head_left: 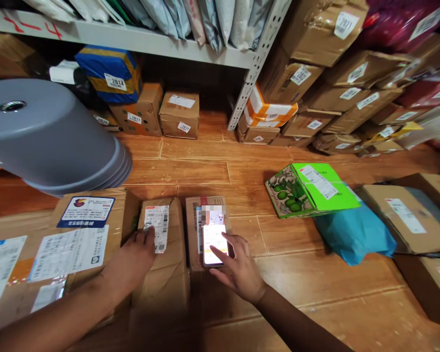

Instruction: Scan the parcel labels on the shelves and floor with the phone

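Note:
A phone (215, 244) with a lit screen lies on a small brown box (195, 234) on the wooden floor. My right hand (240, 269) is at the phone's right side, fingers apart, with the index finger over the screen. My left hand (139, 252) rests on the left edge of a taller brown box (168, 278), its fingertips by the white shipping label (160, 229); its fingers are bent and close together, and I cannot make out anything in them. Left of it stands a larger labelled carton (126, 208).
A big grey tub (47, 132) stands at the left. Metal shelving (190, 46) with parcels crosses the back. Stacked boxes (311, 88) fill the back right. A green box (326, 188), a blue bag (355, 234) and brown cartons (381, 205) sit at the right.

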Available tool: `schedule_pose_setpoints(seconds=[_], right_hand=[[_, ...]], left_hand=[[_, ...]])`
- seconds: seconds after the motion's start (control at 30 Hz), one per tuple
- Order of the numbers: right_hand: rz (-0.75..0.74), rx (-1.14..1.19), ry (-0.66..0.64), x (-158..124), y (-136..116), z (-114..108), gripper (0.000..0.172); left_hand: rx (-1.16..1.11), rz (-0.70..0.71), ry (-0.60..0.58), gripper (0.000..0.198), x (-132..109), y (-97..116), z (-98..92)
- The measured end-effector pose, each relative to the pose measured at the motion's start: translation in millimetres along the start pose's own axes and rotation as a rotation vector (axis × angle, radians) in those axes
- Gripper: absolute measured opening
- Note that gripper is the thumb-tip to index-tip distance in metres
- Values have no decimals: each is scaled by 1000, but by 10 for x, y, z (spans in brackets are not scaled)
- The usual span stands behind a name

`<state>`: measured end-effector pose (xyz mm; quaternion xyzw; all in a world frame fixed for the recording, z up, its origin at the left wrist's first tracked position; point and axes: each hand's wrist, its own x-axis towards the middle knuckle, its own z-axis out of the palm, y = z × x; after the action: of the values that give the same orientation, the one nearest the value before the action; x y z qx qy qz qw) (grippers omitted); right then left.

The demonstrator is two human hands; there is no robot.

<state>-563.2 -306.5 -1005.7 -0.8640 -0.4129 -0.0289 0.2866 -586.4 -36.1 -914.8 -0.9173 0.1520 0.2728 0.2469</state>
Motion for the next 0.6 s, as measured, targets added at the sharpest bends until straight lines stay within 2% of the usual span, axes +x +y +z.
schedule_pose_setpoints(seconds=[0.17, 0.47, 0.6], right_hand=[[6, 14, 3, 27, -15, 23, 37], [156, 26, 21, -69, 47, 95, 72], [143, 18, -3, -66, 71, 91, 72]], left_hand=[[-9, 11, -10, 57, 13, 1, -4], [-42, -19, 145, 53, 3, 13, 57], [-3, -10, 147, 53, -5, 2, 72]])
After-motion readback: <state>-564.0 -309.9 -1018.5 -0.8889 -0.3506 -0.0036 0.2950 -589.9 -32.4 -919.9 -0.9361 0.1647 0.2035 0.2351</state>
